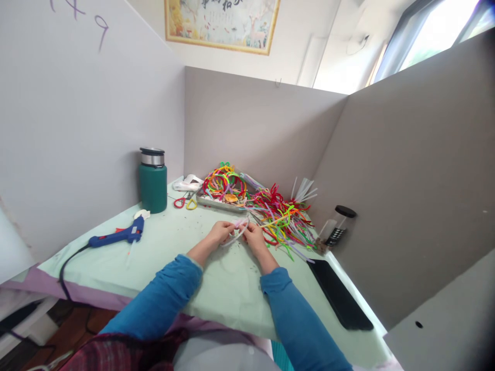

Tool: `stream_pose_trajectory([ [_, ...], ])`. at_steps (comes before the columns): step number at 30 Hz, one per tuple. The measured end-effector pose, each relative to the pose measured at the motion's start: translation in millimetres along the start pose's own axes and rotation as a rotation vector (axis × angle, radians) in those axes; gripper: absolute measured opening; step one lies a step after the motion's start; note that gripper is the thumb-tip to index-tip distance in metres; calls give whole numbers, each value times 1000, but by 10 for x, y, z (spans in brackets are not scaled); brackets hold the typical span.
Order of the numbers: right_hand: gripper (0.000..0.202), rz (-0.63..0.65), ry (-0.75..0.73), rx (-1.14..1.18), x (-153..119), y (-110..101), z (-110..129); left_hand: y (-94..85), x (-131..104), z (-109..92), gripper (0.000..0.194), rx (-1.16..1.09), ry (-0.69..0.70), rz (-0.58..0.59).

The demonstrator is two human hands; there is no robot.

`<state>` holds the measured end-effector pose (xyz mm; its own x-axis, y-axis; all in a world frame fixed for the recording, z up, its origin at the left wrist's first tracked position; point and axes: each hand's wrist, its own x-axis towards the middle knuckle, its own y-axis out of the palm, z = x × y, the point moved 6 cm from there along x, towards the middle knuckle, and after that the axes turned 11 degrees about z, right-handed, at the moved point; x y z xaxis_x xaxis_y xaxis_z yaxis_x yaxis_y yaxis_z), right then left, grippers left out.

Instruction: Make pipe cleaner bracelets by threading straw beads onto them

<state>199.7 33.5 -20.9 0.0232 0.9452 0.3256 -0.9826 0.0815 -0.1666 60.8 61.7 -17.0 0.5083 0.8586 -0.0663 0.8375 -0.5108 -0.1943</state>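
Observation:
My left hand [221, 232] and my right hand [254, 236] are close together over the middle of the table. Between their pinched fingertips is a pale pink and whitish pipe cleaner [235, 239], bent into a curve; whether it is one stem or two twisted together is too small to tell. Just beyond my right hand lies a tangled heap of coloured pipe cleaners [276, 203]. Behind my hands stands a metal tray [222, 206] with looped pipe cleaners and small round pieces in it.
A blue hot glue gun [119, 236] lies at the left, its cord running off the table edge. Near it stands a green bottle [153, 188]. Scissors [185, 202] rest by the tray. To the right are a black flat object [340, 294] and a clear black-lidded container [340, 225]. Partitions [255, 123] enclose the table.

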Motion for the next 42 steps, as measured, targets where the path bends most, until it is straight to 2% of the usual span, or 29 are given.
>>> stream_pose_trajectory([
  [5, 29, -6, -17, -56, -5, -2, 57, 6, 18, 22, 33, 20, 18, 28],
  [11, 29, 18, -27, -43, -11, 32, 55, -30, 75, 83, 28, 4, -22, -21],
  [17, 23, 49, -46, -45, -8, 65, 53, -50, 74, 88, 30, 92, -4, -38],
  [24, 19, 62, -54, -85, -10, 68, 70, -42, 47, 53, 33, 198, 57, -27],
  [31, 23, 40, -59, -125, -27, 62, 132, 0, 27, -80, 26, 326, 199, 38],
  [35, 27, 24, -78, -172, -52, 54, 182, -23, 17, -90, 29, 314, 183, 13],
  [42, 20, 49, -101, -117, -55, 90, 199, -65, 8, -83, 35, 367, 174, -44],
])
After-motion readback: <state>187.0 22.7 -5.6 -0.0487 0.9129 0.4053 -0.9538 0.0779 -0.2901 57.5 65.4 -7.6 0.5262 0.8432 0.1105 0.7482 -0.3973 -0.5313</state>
